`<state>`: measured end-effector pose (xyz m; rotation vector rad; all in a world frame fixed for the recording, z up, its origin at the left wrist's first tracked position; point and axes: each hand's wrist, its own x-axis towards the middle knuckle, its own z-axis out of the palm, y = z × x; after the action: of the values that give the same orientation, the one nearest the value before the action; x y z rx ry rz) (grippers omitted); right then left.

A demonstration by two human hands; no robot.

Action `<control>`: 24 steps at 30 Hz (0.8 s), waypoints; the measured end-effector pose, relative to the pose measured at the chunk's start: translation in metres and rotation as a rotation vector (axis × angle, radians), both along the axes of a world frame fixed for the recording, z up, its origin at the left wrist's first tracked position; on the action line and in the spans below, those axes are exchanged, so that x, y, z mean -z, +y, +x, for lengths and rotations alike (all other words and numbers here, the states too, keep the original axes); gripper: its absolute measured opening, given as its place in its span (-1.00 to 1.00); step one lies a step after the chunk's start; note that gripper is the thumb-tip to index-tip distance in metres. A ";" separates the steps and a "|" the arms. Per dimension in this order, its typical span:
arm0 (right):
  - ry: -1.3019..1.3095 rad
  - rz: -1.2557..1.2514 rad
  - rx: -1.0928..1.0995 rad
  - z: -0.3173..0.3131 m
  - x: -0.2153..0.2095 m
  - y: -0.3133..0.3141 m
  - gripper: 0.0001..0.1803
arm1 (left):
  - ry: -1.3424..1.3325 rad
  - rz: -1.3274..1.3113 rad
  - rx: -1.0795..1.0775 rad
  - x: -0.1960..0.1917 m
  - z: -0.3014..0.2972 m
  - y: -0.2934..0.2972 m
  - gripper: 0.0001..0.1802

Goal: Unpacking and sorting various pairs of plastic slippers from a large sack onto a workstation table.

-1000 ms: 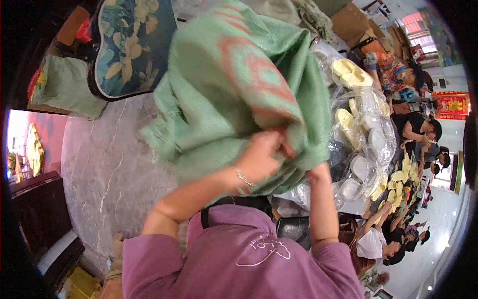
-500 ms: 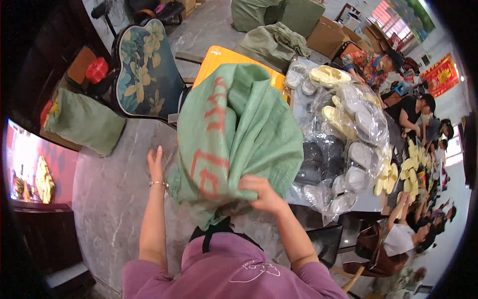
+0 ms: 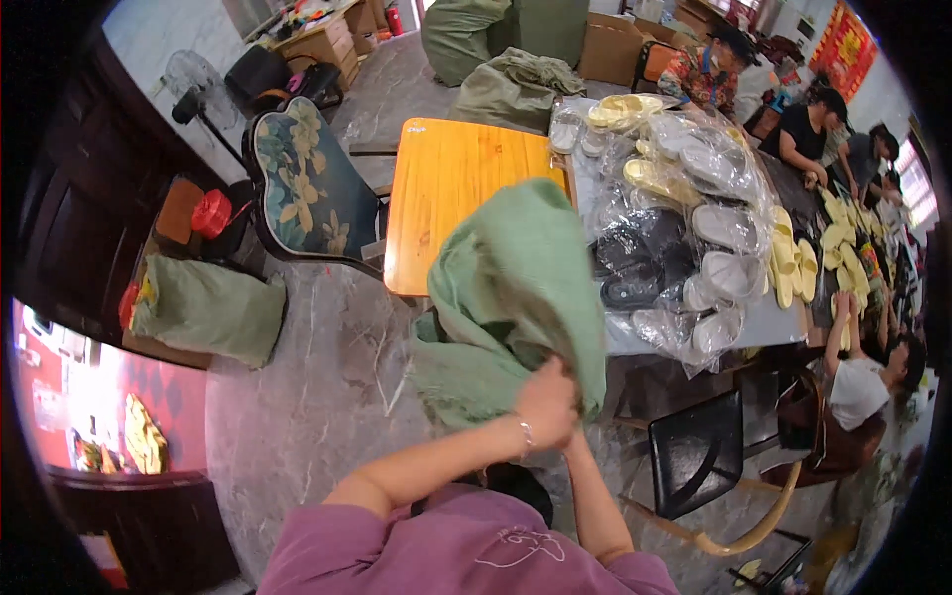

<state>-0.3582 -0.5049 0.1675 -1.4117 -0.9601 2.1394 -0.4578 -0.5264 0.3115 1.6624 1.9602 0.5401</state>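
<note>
Left hand: clenched on lower edge of green woven sack, bracelet on wrist, forearm comes in from lower left.
Right hand: mostly hidden behind left hand & sack fabric; forearm rises from lower edge just beside left wrist; can't tell its grip.
Sack: big, limp, bunched; held up in front of person, above marble floor, its top overlaps near edge of orange wooden tabletop; its right side is close to the bagged goods.
Tabletop goods: pile of clear plastic bags w/ slippers, white, yellow & dark pairs, on grey tabletop right of the orange one; loose yellow slippers further right.
Chair: floral cushioned chair left of orange tabletop, apart from sack.
Floor items: another filled green sack lying on floor at left, near red round container; more green sacks beyond tabletop at top.
Stool: black seat w/ wooden frame at lower right, under grey tabletop's edge.
Others: several people seated along far right side, hands among slippers.
Clothing: person wears purple top.
</note>
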 end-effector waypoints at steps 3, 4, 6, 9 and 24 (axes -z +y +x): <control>0.057 -0.023 0.081 0.042 0.023 -0.059 -0.51 | 0.050 0.142 0.413 0.015 0.056 -0.027 -0.47; 0.073 -0.040 0.110 0.060 0.031 -0.075 -0.51 | 0.048 0.125 0.442 0.007 0.056 -0.037 -0.47; 0.084 -0.087 0.227 0.087 0.037 -0.116 -0.52 | -0.246 0.108 0.764 -0.008 0.060 -0.067 -0.34; 0.093 -0.126 0.416 0.088 0.029 -0.115 -0.52 | -0.744 0.113 0.910 0.000 0.034 -0.092 -0.40; 0.208 0.383 1.351 0.082 -0.059 -0.200 -0.54 | -0.282 0.232 1.162 0.034 -0.041 -0.067 -0.06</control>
<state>-0.2760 -0.7046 0.2268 -1.0669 -0.1366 0.9706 -0.4988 -0.5938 0.2778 2.3283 0.5256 0.4768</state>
